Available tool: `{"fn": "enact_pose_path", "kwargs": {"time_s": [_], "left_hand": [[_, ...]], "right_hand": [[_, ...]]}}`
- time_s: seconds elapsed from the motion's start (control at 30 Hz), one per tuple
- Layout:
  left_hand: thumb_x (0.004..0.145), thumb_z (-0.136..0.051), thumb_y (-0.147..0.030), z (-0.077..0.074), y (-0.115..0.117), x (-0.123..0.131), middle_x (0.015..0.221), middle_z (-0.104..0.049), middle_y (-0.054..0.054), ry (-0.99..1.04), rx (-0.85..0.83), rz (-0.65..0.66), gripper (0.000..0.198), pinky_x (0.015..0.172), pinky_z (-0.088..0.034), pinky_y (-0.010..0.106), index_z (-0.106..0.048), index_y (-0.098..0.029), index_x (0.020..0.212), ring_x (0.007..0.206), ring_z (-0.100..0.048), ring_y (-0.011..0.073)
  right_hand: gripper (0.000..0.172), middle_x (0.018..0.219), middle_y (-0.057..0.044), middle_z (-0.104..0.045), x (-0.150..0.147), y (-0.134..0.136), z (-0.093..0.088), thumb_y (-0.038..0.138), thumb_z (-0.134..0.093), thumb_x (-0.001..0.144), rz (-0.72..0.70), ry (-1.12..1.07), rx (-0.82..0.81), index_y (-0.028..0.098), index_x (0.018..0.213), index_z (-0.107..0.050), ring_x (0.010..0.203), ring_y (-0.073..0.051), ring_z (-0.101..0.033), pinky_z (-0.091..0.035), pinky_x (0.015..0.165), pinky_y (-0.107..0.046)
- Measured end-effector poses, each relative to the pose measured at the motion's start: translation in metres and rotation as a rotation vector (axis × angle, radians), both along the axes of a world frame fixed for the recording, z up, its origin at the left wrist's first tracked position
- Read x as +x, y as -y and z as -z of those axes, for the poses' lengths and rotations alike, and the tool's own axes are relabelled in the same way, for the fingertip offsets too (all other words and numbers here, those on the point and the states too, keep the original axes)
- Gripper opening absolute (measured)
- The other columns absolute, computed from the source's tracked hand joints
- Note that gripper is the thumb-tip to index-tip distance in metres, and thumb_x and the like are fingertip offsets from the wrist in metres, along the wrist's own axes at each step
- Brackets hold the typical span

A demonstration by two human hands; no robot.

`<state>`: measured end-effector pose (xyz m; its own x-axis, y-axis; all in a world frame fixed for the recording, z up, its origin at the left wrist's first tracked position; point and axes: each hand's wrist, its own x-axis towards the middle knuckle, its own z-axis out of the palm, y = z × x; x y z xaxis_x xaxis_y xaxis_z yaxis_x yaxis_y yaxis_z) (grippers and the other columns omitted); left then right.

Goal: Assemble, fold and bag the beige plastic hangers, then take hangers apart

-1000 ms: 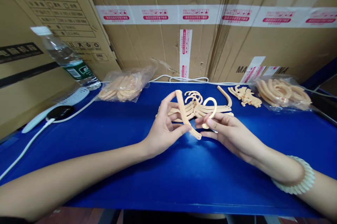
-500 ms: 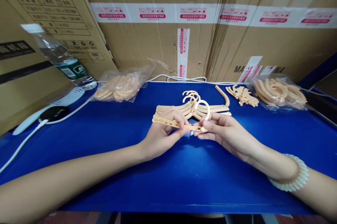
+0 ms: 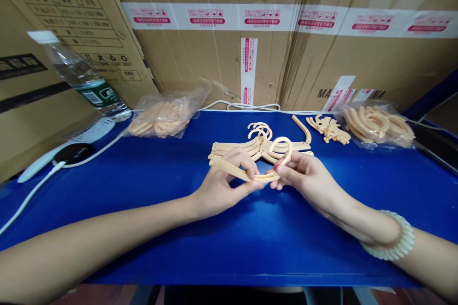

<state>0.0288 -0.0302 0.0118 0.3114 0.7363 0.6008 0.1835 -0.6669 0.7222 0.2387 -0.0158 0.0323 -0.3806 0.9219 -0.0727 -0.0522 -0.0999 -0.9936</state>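
Between my fingers is a cream-coloured hanger arm (image 3: 232, 170), a long curved strip pinched near its right end by my left hand (image 3: 229, 178). My right hand (image 3: 302, 173) grips a cream hanger hook (image 3: 286, 141) by its lower end, its curl standing upward. Arm and hook meet between the two hands; whether they are joined I cannot tell. Just behind my hands lie several similar hangers (image 3: 236, 147) with their hooks pointing to the back. A single loose strip (image 3: 302, 128) rests at their right.
Loose hook parts (image 3: 329, 128) lie at the back right beside a clear bag of hooks (image 3: 375, 123). Another bag of cream parts (image 3: 161, 116) is at the back left. A water bottle (image 3: 86, 76), a hairbrush (image 3: 75, 145) and a black puck (image 3: 73, 153) stand left. Cardboard boxes (image 3: 200, 57) wall the back.
Both hands have turned the hanger arm, so its broad smooth side shows where its slotted edge faced me. The hook has shifted slightly right with my right hand.
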Motion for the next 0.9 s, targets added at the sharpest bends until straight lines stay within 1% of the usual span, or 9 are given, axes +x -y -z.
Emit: {"fn": "enact_pose_path", "kwargs": {"time_s": [0.1, 0.2, 0.33, 0.47, 0.57, 0.7, 0.8, 0.87, 0.9], "left_hand": [[0.082, -0.075, -0.019, 0.001, -0.001, 0.002, 0.079, -0.064, 0.0, 0.05, -0.104, -0.017, 0.018, 0.072, -0.052, 0.03, -0.057, -0.02, 0.076, 0.076, -0.064, 0.0152], [0.079, -0.075, -0.021, 0.003, -0.003, 0.003, 0.08, -0.062, -0.001, 0.188, -0.292, -0.02, 0.018, 0.068, -0.056, 0.028, -0.057, -0.02, 0.081, 0.075, -0.067, 0.0148], [0.076, -0.078, -0.023, 0.003, -0.004, 0.005, 0.097, -0.068, 0.003, 0.314, -0.416, -0.065, 0.029, 0.074, -0.061, 0.028, -0.057, -0.019, 0.097, 0.093, -0.071, 0.0193], [0.079, -0.077, -0.024, 0.004, 0.0, 0.009, 0.098, -0.072, 0.005, 0.239, -0.473, 0.033, 0.038, 0.075, -0.063, 0.029, -0.055, -0.02, 0.109, 0.093, -0.074, 0.0209], [0.078, -0.08, -0.024, 0.007, 0.001, 0.01, 0.099, -0.073, 0.006, 0.202, -0.54, 0.137, 0.036, 0.08, -0.064, 0.033, -0.056, -0.019, 0.105, 0.09, -0.076, 0.0215], [0.075, -0.082, -0.025, 0.009, -0.002, 0.009, 0.088, -0.075, 0.004, 0.241, -0.607, 0.112, 0.037, 0.08, -0.064, 0.035, -0.054, -0.019, 0.099, 0.084, -0.077, 0.022], [0.073, -0.083, -0.023, 0.007, -0.004, 0.008, 0.081, -0.075, 0.002, 0.232, -0.626, 0.065, 0.038, 0.078, -0.064, 0.035, -0.055, -0.018, 0.098, 0.08, -0.077, 0.0217], [0.073, -0.083, -0.022, 0.005, -0.005, 0.008, 0.08, -0.075, 0.002, 0.232, -0.642, 0.05, 0.038, 0.076, -0.064, 0.034, -0.055, -0.018, 0.097, 0.079, -0.077, 0.0216], [0.072, -0.083, -0.022, 0.005, -0.005, 0.007, 0.08, -0.075, 0.002, 0.234, -0.649, 0.05, 0.038, 0.076, -0.064, 0.034, -0.055, -0.018, 0.098, 0.078, -0.078, 0.0215]], "right_hand": [[0.032, 0.067, 0.0, -0.069, 0.0, -0.001, -0.001, 0.042, -0.083, 0.072, -0.002, 0.047, 0.057, 0.02, 0.078, -0.061, 0.058, -0.014, -0.066, -0.057, 0.06, -0.028], [0.028, 0.072, -0.002, -0.07, 0.001, -0.002, -0.003, 0.042, -0.081, 0.075, -0.011, 0.119, 0.155, 0.019, 0.078, -0.065, 0.061, -0.014, -0.064, -0.055, 0.061, -0.028], [0.022, 0.073, -0.001, -0.067, 0.001, -0.002, -0.004, 0.038, -0.08, 0.076, 0.015, 0.192, 0.309, 0.019, 0.074, -0.069, 0.062, -0.013, -0.057, -0.05, 0.057, -0.025], [0.026, 0.072, -0.001, -0.066, -0.002, 0.002, 0.001, 0.043, -0.08, 0.076, -0.037, 0.176, 0.249, 0.019, 0.074, -0.07, 0.057, -0.012, -0.053, -0.046, 0.049, -0.024], [0.028, 0.073, -0.001, -0.068, -0.005, 0.003, 0.004, 0.045, -0.081, 0.075, -0.075, 0.169, 0.221, 0.019, 0.076, -0.072, 0.054, -0.011, -0.054, -0.048, 0.05, -0.025], [0.031, 0.073, -0.003, -0.071, 0.003, -0.007, -0.004, 0.049, -0.074, 0.081, -0.16, 0.199, 0.237, 0.019, 0.08, -0.073, 0.057, -0.014, -0.061, -0.054, 0.057, -0.028], [0.028, 0.082, -0.006, -0.073, 0.026, -0.033, -0.02, 0.044, -0.062, 0.091, -0.069, 0.364, 0.485, 0.019, 0.097, -0.075, 0.07, -0.018, -0.065, -0.055, 0.066, -0.032], [0.019, 0.093, -0.008, -0.074, 0.05, -0.057, -0.028, 0.028, -0.06, 0.09, 0.039, 0.664, 0.814, 0.02, 0.099, -0.076, 0.086, -0.022, -0.066, -0.053, 0.081, -0.036], [0.021, 0.096, -0.01, -0.073, 0.062, -0.069, -0.03, 0.019, -0.057, 0.088, 0.026, 0.835, 0.946, 0.019, 0.098, -0.076, 0.093, -0.025, -0.065, -0.05, 0.088, -0.04]]}}
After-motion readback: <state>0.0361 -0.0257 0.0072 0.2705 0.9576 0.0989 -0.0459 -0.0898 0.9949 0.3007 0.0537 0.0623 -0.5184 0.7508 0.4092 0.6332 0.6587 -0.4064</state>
